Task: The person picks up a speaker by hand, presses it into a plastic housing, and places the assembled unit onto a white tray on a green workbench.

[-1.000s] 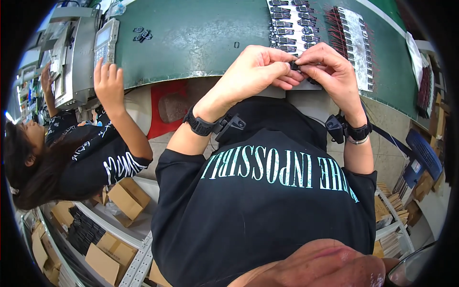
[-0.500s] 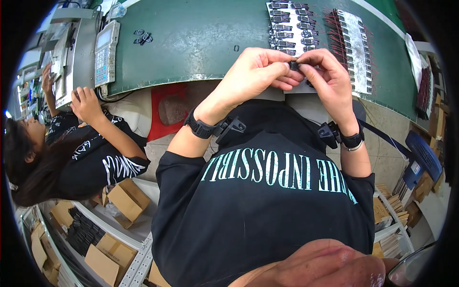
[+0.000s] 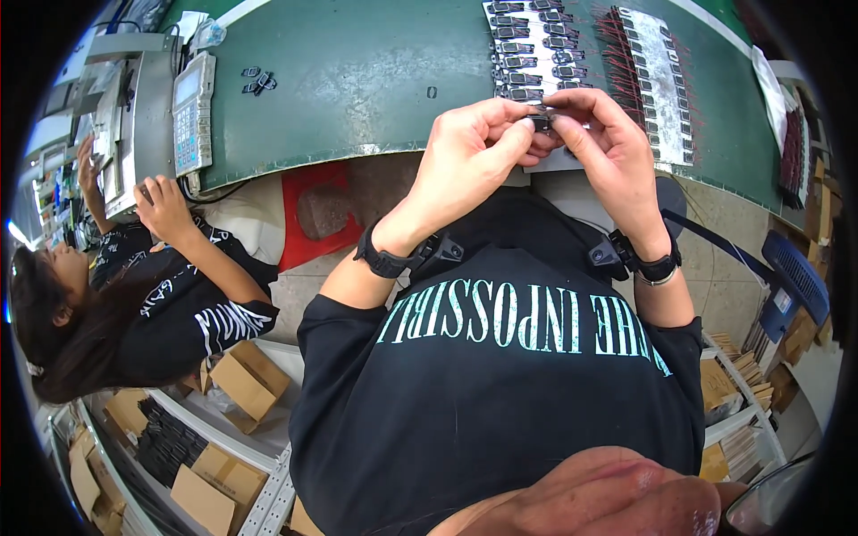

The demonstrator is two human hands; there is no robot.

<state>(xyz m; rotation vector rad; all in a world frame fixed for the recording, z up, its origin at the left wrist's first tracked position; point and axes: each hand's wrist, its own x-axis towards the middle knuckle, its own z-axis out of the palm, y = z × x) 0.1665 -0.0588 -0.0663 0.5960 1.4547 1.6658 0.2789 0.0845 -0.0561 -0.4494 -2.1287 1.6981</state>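
Observation:
Between my fingertips is a small black part [image 3: 541, 122], too small to make out in detail. My left hand [image 3: 478, 147] pinches it from the left with thumb and forefinger. From the right, my right hand [image 3: 608, 147] grips the same part with its thumb and fingertips. Just beyond my hands lies a white sheet [image 3: 540, 54] bearing rows of small black parts like it. Right of that, a pale strip [image 3: 660, 80] carries small dark modules with thin red wires.
Farther left on the green table [image 3: 349, 80] are a loose cluster of black parts [image 3: 259, 82] and a single small black ring [image 3: 432, 92]. A keypad device [image 3: 190, 112] stands at the left, near a co-worker's hand [image 3: 165, 207]. Cardboard boxes [image 3: 248, 380] sit on a shelf behind.
Both hands stay together on the small black part, which has shifted slightly left and turned a little. The view itself has moved slightly.

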